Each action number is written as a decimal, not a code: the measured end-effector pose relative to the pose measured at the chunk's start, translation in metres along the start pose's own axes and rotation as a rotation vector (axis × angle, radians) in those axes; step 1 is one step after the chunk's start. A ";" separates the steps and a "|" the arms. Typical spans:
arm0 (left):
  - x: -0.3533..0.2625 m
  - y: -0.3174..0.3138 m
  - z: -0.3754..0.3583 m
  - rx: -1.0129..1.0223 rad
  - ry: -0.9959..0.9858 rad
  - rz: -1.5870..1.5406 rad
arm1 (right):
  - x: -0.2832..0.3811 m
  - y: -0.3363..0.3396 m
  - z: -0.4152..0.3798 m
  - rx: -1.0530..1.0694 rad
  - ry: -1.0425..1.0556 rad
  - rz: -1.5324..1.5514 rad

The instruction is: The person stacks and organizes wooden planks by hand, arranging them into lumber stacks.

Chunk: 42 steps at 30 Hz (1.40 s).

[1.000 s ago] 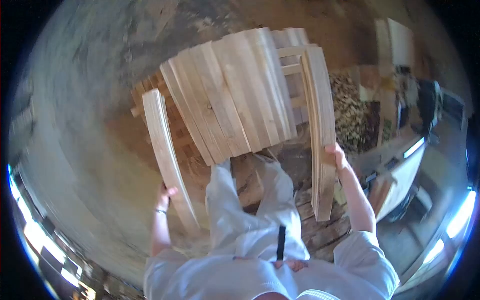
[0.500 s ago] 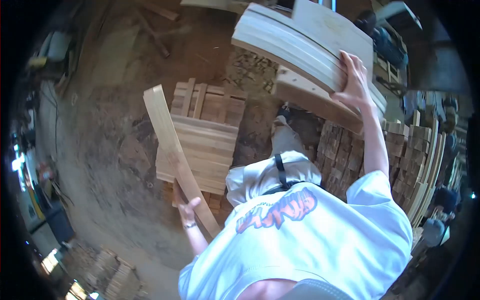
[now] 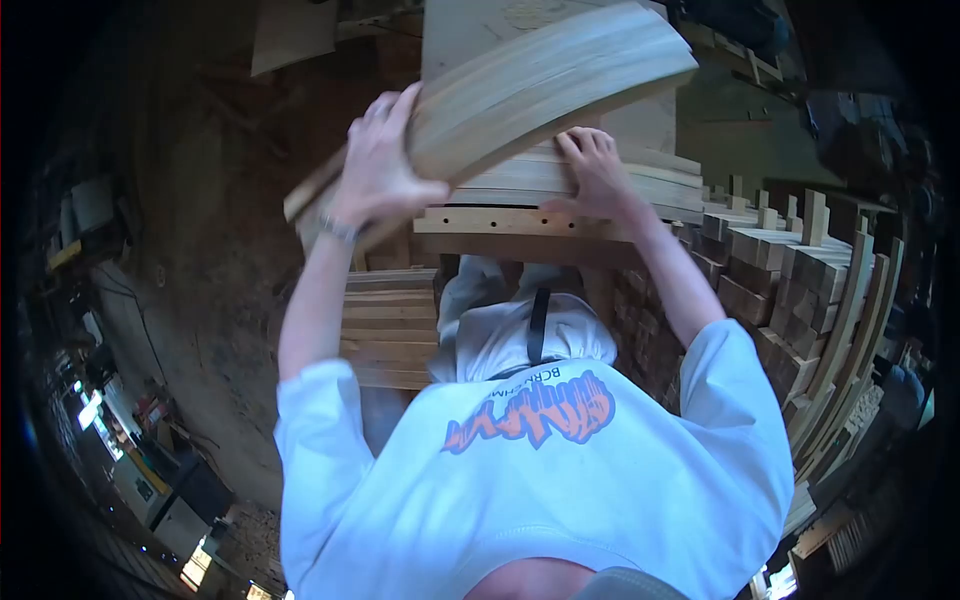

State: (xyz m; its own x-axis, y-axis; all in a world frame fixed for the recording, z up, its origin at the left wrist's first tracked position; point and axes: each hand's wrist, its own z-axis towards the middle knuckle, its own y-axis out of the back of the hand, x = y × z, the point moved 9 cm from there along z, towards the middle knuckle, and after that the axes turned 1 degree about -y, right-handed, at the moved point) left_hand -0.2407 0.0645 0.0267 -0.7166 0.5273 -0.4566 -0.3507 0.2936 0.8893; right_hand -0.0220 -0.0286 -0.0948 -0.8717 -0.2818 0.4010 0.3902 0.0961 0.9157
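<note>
A long pale wooden plank (image 3: 560, 85) slants across the bench, its right end higher in view. My left hand (image 3: 380, 165) is closed round it left of its middle, fingers over the far side and thumb along the near edge. Below it, stacked planks (image 3: 500, 180) lie side by side on a wooden bench (image 3: 480, 222) with a row of dark holes along its front. My right hand (image 3: 600, 180) grips these planks, fingers bent over the top and thumb at the front. Its fingertips are right at the lower edge of the slanted plank.
Another pile of planks (image 3: 390, 330) sits low at my left, beside my legs. At the right stand stacked wood blocks (image 3: 760, 250) and long upright strips (image 3: 850, 300). A pale panel (image 3: 295, 35) is at the far left.
My left hand has swung the plank up from the low pile to above the bench. My right hand stays at the stacked planks, and my view has turned toward the bench.
</note>
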 end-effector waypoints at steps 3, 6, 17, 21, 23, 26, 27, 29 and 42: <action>-0.015 -0.062 0.100 0.078 -0.182 0.193 | 0.016 0.035 -0.015 -0.139 -0.100 0.069; -0.011 -0.121 0.170 0.170 -0.288 0.338 | -0.018 0.090 -0.049 -0.307 -0.091 0.095; 0.018 -0.092 0.097 -0.210 -0.131 -0.154 | -0.224 -0.023 -0.176 -0.201 -1.105 1.114; 0.205 -0.132 -0.035 -0.323 0.695 -0.629 | -0.201 -0.019 -0.168 -0.258 -1.201 1.349; 0.184 -0.159 -0.044 -0.223 0.756 -1.034 | -0.189 0.003 -0.150 -0.196 -1.272 1.378; 0.182 -0.163 -0.040 -0.075 0.780 -0.957 | -0.251 0.025 -0.145 -0.462 -1.291 1.166; 0.190 -0.167 -0.036 -0.070 0.766 -1.029 | -0.284 0.025 -0.141 -0.545 -1.320 1.150; 0.193 -0.149 -0.016 -0.050 0.937 -1.100 | -0.300 0.026 -0.098 -0.447 -1.173 1.394; 0.182 -0.154 -0.044 0.050 0.916 -1.239 | -0.255 -0.004 -0.134 -0.193 -1.107 1.324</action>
State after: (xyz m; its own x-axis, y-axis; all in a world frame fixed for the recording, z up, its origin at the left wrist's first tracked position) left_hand -0.3437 0.0805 -0.1928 -0.1198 -0.7081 -0.6958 -0.9795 0.1988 -0.0337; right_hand 0.2391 -0.0853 -0.2040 0.3000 0.6287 0.7175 0.9043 -0.4269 -0.0041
